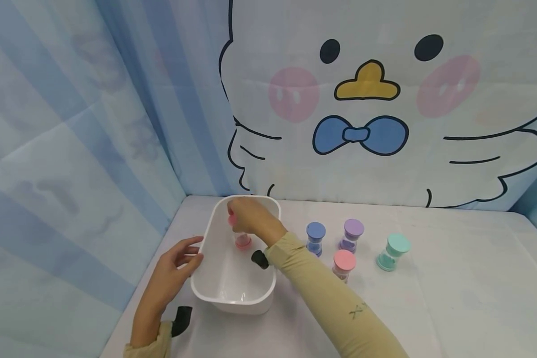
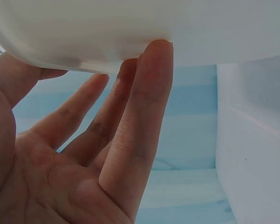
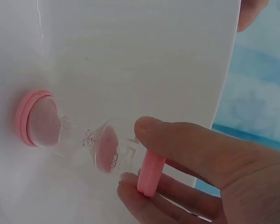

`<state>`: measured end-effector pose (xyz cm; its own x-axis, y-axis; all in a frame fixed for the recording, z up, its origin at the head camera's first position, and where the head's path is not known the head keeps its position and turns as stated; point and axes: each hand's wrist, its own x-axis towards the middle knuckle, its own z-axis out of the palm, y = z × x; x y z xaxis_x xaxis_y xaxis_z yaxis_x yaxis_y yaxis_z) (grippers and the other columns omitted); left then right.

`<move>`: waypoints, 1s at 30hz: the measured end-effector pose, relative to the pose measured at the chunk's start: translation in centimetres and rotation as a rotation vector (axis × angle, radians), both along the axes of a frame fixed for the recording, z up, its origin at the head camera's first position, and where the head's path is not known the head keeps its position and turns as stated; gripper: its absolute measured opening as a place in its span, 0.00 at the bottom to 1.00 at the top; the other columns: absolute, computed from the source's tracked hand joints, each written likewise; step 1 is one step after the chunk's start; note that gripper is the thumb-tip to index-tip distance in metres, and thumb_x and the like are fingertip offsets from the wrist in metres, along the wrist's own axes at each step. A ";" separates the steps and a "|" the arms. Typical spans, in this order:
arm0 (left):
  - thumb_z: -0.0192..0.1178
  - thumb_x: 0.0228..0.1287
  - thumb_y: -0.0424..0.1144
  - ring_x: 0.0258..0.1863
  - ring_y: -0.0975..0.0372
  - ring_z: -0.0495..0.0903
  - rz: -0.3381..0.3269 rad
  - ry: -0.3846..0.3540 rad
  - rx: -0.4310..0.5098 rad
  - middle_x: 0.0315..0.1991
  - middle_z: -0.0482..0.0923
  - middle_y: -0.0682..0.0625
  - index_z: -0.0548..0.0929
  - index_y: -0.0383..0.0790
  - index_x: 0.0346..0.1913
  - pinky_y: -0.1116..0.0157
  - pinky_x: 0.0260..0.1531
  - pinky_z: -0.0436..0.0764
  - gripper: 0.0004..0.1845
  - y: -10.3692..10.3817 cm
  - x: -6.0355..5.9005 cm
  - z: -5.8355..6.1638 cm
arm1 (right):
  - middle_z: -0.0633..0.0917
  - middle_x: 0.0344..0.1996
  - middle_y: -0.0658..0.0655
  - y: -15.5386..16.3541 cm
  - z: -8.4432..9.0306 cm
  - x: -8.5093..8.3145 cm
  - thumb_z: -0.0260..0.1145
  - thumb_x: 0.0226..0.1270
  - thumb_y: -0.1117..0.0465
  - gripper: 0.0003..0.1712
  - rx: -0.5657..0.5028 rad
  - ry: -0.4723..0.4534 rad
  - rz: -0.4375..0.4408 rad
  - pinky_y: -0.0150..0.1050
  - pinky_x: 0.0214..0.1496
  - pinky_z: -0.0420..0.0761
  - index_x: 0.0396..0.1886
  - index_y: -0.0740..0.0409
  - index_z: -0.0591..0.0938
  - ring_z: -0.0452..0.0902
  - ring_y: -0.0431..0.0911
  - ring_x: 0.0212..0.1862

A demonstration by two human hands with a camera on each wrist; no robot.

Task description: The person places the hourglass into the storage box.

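At the far left of the head view, the left hand (image 1: 175, 271) rests against the outer left wall of the white tub (image 1: 215, 293), fingers straight and loosely spread, gripping nothing. The left wrist view shows what the head view cannot: the fingertips (image 2: 158, 51) touch the tub's rounded rim (image 2: 84, 42) from outside, with the palm held off the wall.

The tub stands near the back left corner of the white table (image 1: 452, 298). Inside it, the right hand (image 1: 246, 214) reaches over the far rim and holds a pink sand timer (image 1: 242, 240) upright, its lower cap on or just above the tub floor. The head view hides the grip behind the knuckles; the right wrist view shows the thumb and fingers (image 3: 177, 135) pinching the timer's near pink cap (image 3: 150, 173), with pink sand in both glass bulbs and the far cap (image 3: 28, 117) against the tub's white inner surface.

Right of the tub, four more timers stand on the table, seen only from the head camera: a blue one (image 1: 315, 238), a second pink one (image 1: 343, 264) nearer the front, a purple one (image 1: 352, 235) and, furthest right, a green one (image 1: 393, 252).
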<state>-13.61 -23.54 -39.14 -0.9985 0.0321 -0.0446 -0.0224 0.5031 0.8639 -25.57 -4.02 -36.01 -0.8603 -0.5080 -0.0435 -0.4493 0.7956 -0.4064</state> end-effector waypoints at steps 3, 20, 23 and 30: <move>0.61 0.71 0.44 0.56 0.47 0.80 -0.006 0.004 0.003 0.58 0.79 0.39 0.73 0.42 0.67 0.60 0.46 0.85 0.25 0.1 0.0 0.1 | 0.82 0.34 0.51 0.1 -0.2 -0.1 0.73 0.57 0.67 0.13 0.003 0.005 0.009 0.34 0.41 0.77 0.42 0.56 0.82 0.76 0.44 0.37; 0.61 0.71 0.43 0.55 0.48 0.80 -0.003 0.005 0.005 0.58 0.79 0.39 0.73 0.42 0.67 0.66 0.43 0.83 0.25 0.1 0.1 0.0 | 0.85 0.43 0.54 0.1 -0.4 -0.2 0.72 0.61 0.64 0.17 0.013 -0.008 0.037 0.36 0.48 0.81 0.50 0.59 0.83 0.78 0.45 0.42; 0.61 0.71 0.43 0.55 0.48 0.80 -0.001 0.002 0.003 0.58 0.79 0.39 0.73 0.42 0.67 0.66 0.43 0.84 0.25 0.1 0.1 0.1 | 0.84 0.49 0.55 0.2 0.1 -0.1 0.71 0.64 0.61 0.20 0.020 -0.021 0.032 0.38 0.51 0.81 0.55 0.58 0.82 0.79 0.45 0.44; 0.61 0.71 0.43 0.55 0.48 0.81 -0.002 0.001 0.001 0.57 0.79 0.39 0.73 0.42 0.67 0.68 0.42 0.82 0.25 0.1 0.2 0.2 | 0.82 0.55 0.55 0.7 1.2 0.0 0.68 0.66 0.60 0.21 0.033 0.009 0.051 0.41 0.58 0.79 0.58 0.57 0.80 0.78 0.47 0.54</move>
